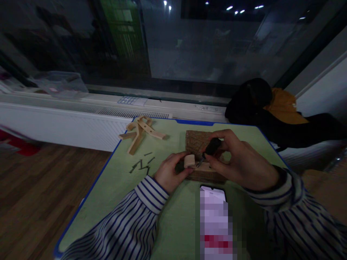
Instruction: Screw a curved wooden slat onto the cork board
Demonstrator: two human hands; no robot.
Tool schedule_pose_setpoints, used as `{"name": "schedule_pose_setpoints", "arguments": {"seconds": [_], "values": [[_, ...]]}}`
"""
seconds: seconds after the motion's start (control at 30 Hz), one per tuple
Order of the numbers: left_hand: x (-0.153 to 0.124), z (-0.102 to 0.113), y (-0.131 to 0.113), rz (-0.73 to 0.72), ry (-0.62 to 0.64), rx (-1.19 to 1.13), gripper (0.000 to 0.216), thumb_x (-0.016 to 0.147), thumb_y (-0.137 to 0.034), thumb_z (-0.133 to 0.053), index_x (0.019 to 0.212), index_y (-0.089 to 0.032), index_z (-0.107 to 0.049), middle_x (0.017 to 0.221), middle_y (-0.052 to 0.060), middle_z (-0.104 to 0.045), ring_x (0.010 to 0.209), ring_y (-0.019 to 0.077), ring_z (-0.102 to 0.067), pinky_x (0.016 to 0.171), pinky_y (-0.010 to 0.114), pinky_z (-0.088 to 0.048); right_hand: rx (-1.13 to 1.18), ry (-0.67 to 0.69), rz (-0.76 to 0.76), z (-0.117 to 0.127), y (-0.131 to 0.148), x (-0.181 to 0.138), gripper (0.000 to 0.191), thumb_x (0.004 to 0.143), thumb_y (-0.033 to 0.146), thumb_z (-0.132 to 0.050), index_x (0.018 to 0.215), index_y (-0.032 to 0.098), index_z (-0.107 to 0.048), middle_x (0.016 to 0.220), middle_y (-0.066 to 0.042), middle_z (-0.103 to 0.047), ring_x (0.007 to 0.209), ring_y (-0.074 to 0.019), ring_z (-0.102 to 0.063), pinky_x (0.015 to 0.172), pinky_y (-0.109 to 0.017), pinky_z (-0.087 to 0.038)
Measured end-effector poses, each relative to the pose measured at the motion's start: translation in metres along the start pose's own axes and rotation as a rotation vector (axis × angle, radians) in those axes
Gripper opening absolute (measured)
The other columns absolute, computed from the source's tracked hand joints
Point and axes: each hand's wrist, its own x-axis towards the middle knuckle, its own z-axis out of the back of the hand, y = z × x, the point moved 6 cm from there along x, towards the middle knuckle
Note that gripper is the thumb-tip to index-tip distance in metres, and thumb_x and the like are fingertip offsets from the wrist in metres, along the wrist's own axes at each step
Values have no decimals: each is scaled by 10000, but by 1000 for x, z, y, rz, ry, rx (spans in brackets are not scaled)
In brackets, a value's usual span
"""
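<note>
Wood floor [48, 180] fills the lower left of the frame, a white radiator [54, 121] the middle left; a dark window [189, 54] spans the top, and black clothing [249, 101] lies at the upper right. On the blue-edged green table [175, 144], wood parts [138, 135] and dark screws [139, 165] lie left of centre. The left hand [169, 171] grips a pale wood piece [189, 160] at centre, blunt at its raised left end, its lower length running rightward over a brown block [195, 140]. The right hand [241, 162] pinches a black-handled screwdriver [213, 146], right of centre, its long axis slanting, metal tip down-left at the wood; whether they touch is unclear. A phone [214, 224] lies below, at bottom centre-right.
</note>
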Motion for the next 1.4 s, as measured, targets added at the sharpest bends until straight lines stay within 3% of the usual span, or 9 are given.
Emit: {"name": "schedule_pose_setpoints", "arguments": {"seconds": [1.4], "values": [[1, -1, -2, 11, 6, 4, 398, 733, -230, -673, 1112, -154, -577, 1017, 81, -663, 942, 194, -613, 853, 326, -483, -182, -31, 81, 2, 3, 1, 346, 809, 268, -581, 1100, 219, -400, 848, -25, -613, 657, -176, -641, 549, -257, -501]]}}
